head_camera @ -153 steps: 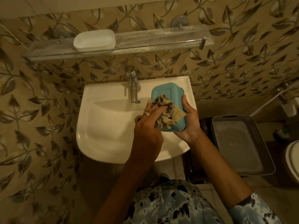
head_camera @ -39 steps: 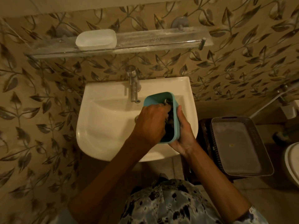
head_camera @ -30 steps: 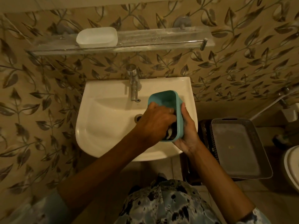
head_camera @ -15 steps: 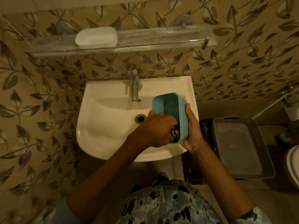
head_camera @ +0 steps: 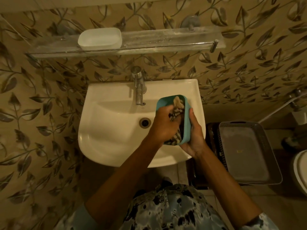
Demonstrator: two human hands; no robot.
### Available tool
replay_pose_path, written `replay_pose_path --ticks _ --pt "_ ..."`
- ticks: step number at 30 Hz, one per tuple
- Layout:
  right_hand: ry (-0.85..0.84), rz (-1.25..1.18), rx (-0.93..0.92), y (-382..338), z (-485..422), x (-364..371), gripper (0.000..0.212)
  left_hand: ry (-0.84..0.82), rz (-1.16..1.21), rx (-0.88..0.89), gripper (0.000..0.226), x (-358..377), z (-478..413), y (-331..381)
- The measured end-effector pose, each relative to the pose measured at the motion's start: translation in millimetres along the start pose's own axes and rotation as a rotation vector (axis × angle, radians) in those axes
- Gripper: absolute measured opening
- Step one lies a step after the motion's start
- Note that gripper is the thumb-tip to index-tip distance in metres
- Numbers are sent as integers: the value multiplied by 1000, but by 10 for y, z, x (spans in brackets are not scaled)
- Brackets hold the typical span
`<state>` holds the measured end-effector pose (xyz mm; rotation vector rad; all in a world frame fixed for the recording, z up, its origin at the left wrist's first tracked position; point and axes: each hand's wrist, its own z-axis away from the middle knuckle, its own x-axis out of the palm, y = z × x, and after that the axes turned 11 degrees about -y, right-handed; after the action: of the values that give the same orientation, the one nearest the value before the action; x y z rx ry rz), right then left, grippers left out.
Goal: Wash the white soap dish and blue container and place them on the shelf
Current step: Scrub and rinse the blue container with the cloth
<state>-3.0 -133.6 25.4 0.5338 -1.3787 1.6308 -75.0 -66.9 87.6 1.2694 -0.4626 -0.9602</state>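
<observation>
The blue container (head_camera: pixel 186 123) is held on its side over the right part of the white sink (head_camera: pixel 113 140), its opening facing left. My right hand (head_camera: pixel 193 136) grips it from the right and underneath. My left hand (head_camera: pixel 163 123) reaches into the opening and grips a patterned cloth (head_camera: pixel 178 107), whose ends stick out at the top and bottom of the container. The white soap dish (head_camera: pixel 100 38) sits on the left part of the glass shelf (head_camera: pixel 166 40) above the sink.
A chrome tap (head_camera: pixel 138 87) stands at the back of the sink, with the drain (head_camera: pixel 145 122) below it. To the right of the sink a grey plastic basket (head_camera: pixel 245 153) sits low. A toilet rim (head_camera: pixel 300 171) shows at the right edge.
My left hand has pushed the cloth further up inside the container, so cloth now pokes out at its top end. Five seconds ago the container faced up; now it is turned on its side.
</observation>
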Motion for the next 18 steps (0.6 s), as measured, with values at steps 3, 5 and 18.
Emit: replay_pose_path --ticks 3,5,18 --pt "-2 -39 32 -64 26 -71 57 -269 -511 86 23 -139 -41 -24" --pt "4 -37 56 -97 32 -87 59 -306 -745 72 24 -96 -42 -24" --pt "53 29 59 -116 -66 -76 55 -201 -1289 67 33 -105 -161 127"
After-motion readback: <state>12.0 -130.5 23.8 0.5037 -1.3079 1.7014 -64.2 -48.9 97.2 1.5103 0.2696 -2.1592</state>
